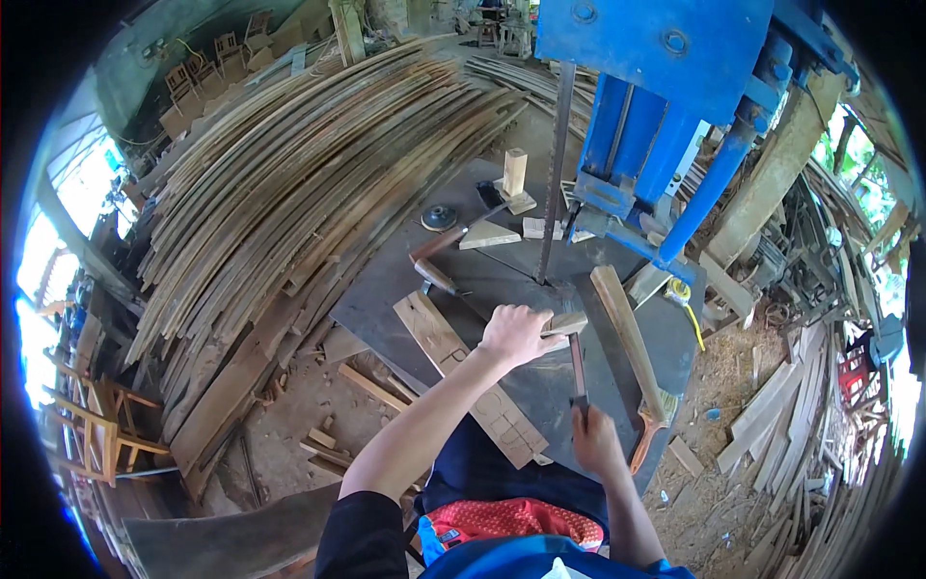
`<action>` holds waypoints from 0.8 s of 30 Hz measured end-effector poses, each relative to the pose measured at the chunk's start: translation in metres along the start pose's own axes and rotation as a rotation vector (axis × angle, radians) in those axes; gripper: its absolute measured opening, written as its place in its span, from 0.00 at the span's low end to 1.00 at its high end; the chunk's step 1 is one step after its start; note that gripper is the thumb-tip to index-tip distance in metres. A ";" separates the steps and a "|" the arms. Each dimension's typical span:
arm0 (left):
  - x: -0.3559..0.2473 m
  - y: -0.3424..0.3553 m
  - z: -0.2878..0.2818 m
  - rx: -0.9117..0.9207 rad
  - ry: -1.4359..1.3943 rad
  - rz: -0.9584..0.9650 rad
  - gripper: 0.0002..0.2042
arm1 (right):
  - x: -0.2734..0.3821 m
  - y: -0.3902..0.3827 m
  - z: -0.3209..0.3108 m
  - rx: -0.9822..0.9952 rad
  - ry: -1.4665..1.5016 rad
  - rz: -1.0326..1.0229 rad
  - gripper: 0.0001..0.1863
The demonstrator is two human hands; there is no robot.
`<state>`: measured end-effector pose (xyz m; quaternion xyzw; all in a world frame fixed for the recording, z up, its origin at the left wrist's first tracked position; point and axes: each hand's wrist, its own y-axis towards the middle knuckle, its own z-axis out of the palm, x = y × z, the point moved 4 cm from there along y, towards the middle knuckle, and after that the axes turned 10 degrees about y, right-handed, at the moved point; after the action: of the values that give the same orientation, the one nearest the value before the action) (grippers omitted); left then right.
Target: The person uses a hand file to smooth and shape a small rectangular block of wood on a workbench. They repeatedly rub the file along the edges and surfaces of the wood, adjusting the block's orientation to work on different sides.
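My left hand [518,335] is closed around a small wooden block [567,323], holding it above the dark machine table [540,386]. My right hand [596,439] grips the dark handle of a file [578,367], a narrow flat blade whose far end meets the block. Left of my hands lies a broad plank [468,376] with pencil marks on it. Right of the file a long wooden strip [625,333] lies aslant, and a brush with an orange handle [651,429] rests beside its near end.
A blue bandsaw [637,125] stands ahead, its upright blade [558,174] entering the table just beyond my left hand. Wood-handled tools [436,277], offcuts [489,234] and a round dark disc [439,218] lie at the table's far left. Long boards [318,174] are stacked left; a yellow tape measure [678,289] sits right.
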<state>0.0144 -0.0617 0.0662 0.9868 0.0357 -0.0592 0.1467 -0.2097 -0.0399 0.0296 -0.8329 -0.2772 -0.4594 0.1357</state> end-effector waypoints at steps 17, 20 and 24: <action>-0.010 -0.010 0.001 -0.003 -0.017 -0.005 0.24 | -0.006 0.046 0.009 -0.053 -0.025 0.133 0.18; -0.004 -0.009 0.005 -0.009 -0.042 -0.058 0.23 | -0.001 0.045 0.019 -0.061 0.001 0.062 0.18; 0.001 -0.001 0.002 0.019 -0.034 -0.079 0.23 | 0.009 -0.006 0.009 -0.008 0.008 0.097 0.19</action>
<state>0.0151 -0.0613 0.0637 0.9848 0.0717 -0.0820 0.1354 -0.2033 -0.0276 0.0317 -0.8442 -0.2340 -0.4566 0.1555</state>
